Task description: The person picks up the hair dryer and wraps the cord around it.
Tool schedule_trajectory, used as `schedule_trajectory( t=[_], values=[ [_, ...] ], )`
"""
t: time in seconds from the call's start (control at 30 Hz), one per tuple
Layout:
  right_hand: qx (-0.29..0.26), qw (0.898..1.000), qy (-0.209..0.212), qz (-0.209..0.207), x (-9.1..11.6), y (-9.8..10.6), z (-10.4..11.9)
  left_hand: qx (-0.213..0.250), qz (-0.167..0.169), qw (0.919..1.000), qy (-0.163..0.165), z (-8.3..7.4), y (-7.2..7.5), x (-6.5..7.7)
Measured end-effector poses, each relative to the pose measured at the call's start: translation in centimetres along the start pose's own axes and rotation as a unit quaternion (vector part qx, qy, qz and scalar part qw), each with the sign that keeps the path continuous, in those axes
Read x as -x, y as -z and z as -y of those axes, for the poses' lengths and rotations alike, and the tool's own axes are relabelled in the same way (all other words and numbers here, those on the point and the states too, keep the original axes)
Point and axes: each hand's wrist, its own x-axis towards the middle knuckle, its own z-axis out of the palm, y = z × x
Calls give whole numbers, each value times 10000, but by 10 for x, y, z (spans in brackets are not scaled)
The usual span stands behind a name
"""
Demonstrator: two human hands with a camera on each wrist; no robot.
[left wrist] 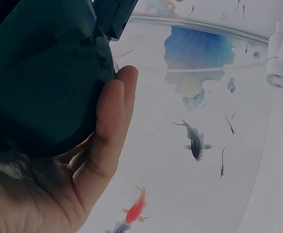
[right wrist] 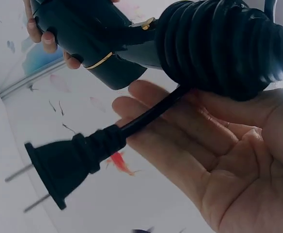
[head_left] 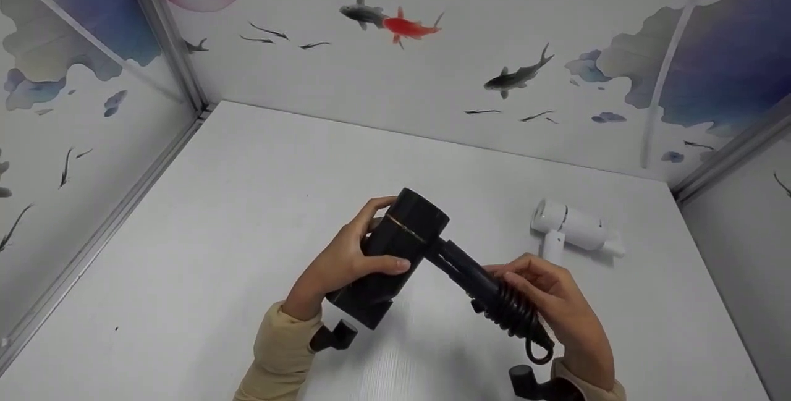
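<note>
A black hair dryer (head_left: 411, 228) with a thin gold ring is held up over the table, tilted, its handle pointing down to the right. My left hand (head_left: 343, 265) grips the barrel, thumb across the near side and fingers round the back. Black power cord (head_left: 516, 311) is wound in several turns round the lower handle. Beside these coils, my right hand (head_left: 575, 308) pinches the loose end of the cord between thumb and fingers. In the right wrist view a two-pin plug (right wrist: 59, 170) hangs free beyond the fingertips, its prongs pointing away from the hand.
A white hair dryer (head_left: 578, 228) lies on the white table (head_left: 247, 203) at the back right. Walls painted with fish (head_left: 516, 76) and blue leaves enclose the table on the left, back and right. Black wrist cameras (head_left: 343, 334) stick out from both sleeves.
</note>
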Motion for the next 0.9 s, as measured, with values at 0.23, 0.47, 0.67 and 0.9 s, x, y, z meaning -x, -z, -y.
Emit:
schedule_trajectory(
  t=[0.23,0.47,0.67,0.9],
  values=[
    [1053,9925,-232,-573,-1,-6,2,-731,-280,9969,101,4,-2,-4],
    [1453,9826,-1112,-328,-4,-7,4,-890,-301,9954,170,6,-1,-5],
    [1486,9818,-1126,370,-5,-8,-1,-1040,-111,9943,224,7,0,-6],
    [1559,9726,-1413,992,-13,-18,-11,-1208,-84,9924,234,11,4,-7]
  ],
)
